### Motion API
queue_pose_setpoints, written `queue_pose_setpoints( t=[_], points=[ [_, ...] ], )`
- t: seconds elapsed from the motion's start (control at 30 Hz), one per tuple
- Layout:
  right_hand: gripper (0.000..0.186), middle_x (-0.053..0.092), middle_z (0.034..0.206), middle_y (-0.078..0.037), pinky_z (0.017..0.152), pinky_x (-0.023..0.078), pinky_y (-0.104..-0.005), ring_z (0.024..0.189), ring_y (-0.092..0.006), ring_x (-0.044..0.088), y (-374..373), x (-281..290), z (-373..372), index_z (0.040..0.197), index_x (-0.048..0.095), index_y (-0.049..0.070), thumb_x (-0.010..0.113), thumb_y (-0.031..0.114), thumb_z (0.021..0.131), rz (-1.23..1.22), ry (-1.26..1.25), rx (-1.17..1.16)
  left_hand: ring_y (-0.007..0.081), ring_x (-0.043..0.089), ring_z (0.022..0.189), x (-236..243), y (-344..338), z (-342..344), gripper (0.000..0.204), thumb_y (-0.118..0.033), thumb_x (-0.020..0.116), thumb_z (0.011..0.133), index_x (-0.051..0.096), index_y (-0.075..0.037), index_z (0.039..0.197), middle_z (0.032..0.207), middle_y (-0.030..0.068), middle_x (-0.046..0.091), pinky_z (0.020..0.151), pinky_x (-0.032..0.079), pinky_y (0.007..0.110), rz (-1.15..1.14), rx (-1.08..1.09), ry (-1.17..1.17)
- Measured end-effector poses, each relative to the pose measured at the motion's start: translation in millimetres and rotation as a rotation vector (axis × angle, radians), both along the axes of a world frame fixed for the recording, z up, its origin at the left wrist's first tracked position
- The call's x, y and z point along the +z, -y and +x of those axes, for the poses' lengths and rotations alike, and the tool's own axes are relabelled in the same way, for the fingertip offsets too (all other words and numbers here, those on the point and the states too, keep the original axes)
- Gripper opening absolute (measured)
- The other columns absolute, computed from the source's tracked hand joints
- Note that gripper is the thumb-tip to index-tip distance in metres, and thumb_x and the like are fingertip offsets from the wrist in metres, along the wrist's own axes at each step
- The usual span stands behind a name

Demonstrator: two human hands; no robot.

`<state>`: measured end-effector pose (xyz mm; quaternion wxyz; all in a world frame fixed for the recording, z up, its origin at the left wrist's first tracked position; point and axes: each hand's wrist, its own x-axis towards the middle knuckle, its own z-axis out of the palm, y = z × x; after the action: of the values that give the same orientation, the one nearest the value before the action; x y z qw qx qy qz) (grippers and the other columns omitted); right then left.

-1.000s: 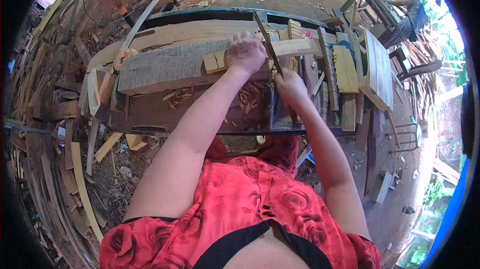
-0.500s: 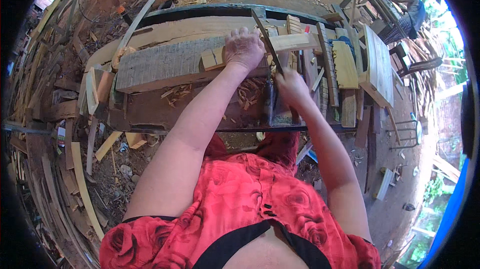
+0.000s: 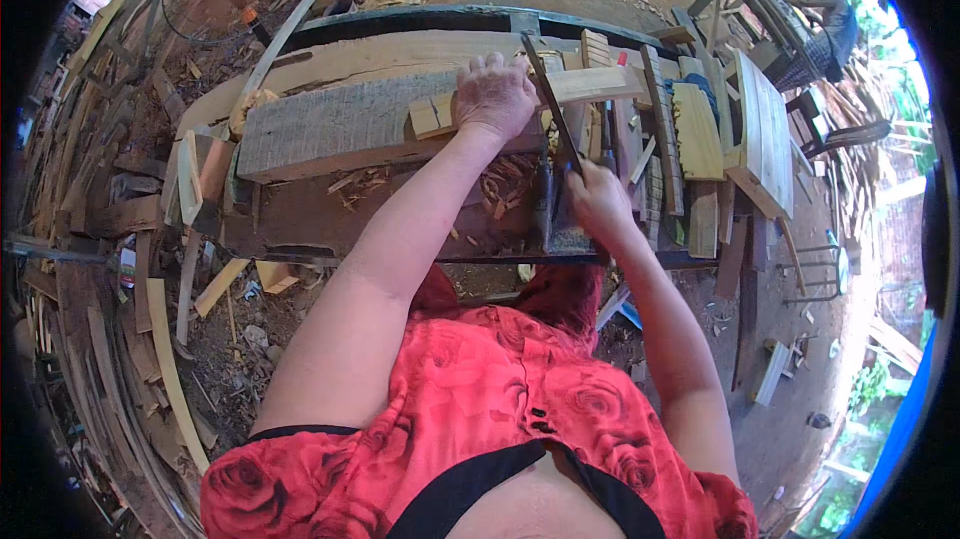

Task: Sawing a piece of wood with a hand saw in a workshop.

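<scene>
My left hand (image 3: 494, 99) is closed over a pale wooden piece (image 3: 600, 86), pressing it against a thick grey timber block (image 3: 330, 124) on the workbench. The piece's near end sticks out left of the hand, and its longer part reaches out to the right. In my right hand (image 3: 603, 204) is a handsaw, its handle hidden by the fingers. Its narrow dark blade (image 3: 550, 94) slants up and away across the wood, just right of my left hand. I cannot tell how deep the blade sits in the wood.
Upright wooden strips and a yellowish board (image 3: 697, 134) stand along the bench's right side, beside a larger pale plank (image 3: 760, 134). Curled shavings (image 3: 505, 184) lie below the timber. Scrap wood covers the floor at left. Another person (image 3: 830, 34) is at the far right.
My right hand has moved toward me and slightly right, drawing the saw back. My left hand keeps its hold on the wood; the whole view has shifted a little.
</scene>
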<state>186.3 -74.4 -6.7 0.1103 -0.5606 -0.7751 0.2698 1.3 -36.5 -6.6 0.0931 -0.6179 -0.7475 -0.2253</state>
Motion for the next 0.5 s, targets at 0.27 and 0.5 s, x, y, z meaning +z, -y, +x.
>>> queue_pose_setpoints(
  t=[0.27,0.5],
  points=[
    [0.036,0.062,0.096,-0.025,0.081,0.046,-0.0506,0.090,-0.0429,0.059,-65,11,-41,0.098,0.059,-0.001,0.040,0.028,0.087,-0.079,0.046,-0.015,0.0308,0.056,0.095,5,-5,5,0.026,-0.028,0.051,0.081,0.061,-0.015,0.101,0.097,0.0131,0.060,0.083,0.044,0.045,-0.050,-0.047,0.002],
    [0.034,0.062,0.098,-0.023,0.082,0.045,-0.0506,0.091,-0.0412,0.059,18,8,2,0.100,0.060,0.004,0.041,0.029,0.088,0.002,0.052,0.010,0.0306,0.056,0.097,3,6,0,0.027,-0.027,0.051,0.081,0.062,-0.015,0.103,0.099,0.0129,0.059,0.084,0.043,0.045,-0.032,-0.003,0.032]
  ],
)
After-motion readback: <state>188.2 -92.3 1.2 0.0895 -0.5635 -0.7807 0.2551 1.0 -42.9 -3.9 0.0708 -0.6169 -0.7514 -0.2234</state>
